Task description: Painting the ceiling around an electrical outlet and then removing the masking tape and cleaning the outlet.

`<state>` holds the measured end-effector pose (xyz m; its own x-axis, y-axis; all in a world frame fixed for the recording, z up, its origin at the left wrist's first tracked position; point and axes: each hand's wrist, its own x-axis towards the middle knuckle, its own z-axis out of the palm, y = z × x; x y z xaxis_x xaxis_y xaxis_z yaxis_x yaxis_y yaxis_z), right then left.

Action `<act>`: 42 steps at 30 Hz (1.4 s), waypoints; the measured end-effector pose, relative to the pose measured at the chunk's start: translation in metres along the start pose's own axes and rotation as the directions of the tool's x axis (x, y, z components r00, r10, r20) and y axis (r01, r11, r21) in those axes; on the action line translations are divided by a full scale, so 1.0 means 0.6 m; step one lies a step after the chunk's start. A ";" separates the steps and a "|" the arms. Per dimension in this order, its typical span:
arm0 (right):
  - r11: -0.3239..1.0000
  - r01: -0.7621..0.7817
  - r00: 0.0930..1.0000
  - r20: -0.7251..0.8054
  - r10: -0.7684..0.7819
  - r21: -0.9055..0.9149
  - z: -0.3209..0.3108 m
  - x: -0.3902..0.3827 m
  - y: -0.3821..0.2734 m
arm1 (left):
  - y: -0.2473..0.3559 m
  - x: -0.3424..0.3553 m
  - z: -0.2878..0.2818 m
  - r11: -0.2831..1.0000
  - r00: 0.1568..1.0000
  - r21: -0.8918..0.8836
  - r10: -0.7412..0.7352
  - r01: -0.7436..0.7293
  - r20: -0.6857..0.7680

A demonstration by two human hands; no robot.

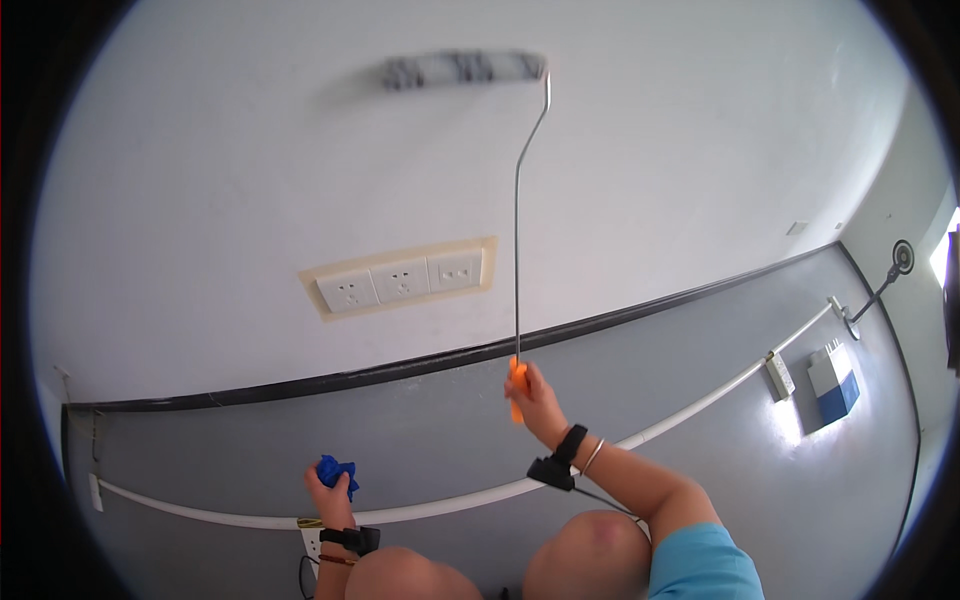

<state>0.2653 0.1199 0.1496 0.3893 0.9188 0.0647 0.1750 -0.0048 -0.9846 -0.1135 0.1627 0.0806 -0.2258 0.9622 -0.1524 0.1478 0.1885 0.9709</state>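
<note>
A paint roller with a long bent metal rod (517, 220) reaches up the white wall (220, 180). Its orange handle (517, 405) is gripped in my right hand (541, 400), fingers wrapped around it. The roller sleeve (465, 68), white with dark patches and smeared by motion, lies crosswise high on the wall. Lower left, my left hand (328, 498) is closed around a crumpled blue cloth-like wad (338, 474); I cannot tell its exact kind. Between roller and hands, a row of white sockets (403, 281) is edged with beige tape (489, 262).
A black baseboard (300, 386) runs along the wall's foot above the grey floor (430, 430). A white conduit (690, 410) curves across the floor. To the right are a power strip (780, 376), a white-and-blue box (833, 383) and a round-headed stand (880, 285). My knees (590, 550) show below.
</note>
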 end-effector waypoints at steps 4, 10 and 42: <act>0.990 0.139 0.989 -0.058 -0.138 0.017 -0.019 0.080 -0.087 | -0.006 0.002 0.000 0.996 0.999 0.081 0.033 -0.031 -0.021; 0.956 0.255 0.962 -0.134 -0.237 0.143 -0.039 0.133 -0.186 | -0.011 -0.004 -0.006 0.995 0.999 0.101 0.030 -0.027 -0.032; 0.945 -0.308 0.947 -0.129 0.294 -0.108 -0.087 -0.225 0.214 | -0.003 0.004 0.011 0.998 0.995 0.000 -0.070 0.070 0.067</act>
<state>0.2827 -0.0254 0.0227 0.5367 0.8179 -0.2076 0.1427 -0.3305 -0.9330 -0.1078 0.1662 0.0771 -0.1709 0.9575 -0.2323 0.1313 0.2558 0.9578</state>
